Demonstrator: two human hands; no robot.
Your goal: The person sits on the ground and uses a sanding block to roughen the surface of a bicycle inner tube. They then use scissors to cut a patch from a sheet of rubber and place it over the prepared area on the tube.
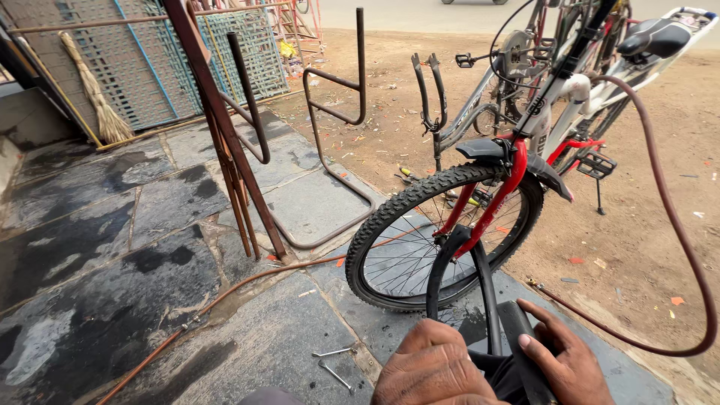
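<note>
The bicycle wheel stood before my hands, the spanners lay left of them, the metal stand behind.

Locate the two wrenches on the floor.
The two wrenches lie on the stone floor, just beside the left hand, below the front wheel.

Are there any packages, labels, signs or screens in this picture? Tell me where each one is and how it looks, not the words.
No packages, signs or screens.
Bicycle frame: dark printed markings on the white tube, too small to tell.
Left hand and right hand hold a black inner tube, which shows no label.
</note>
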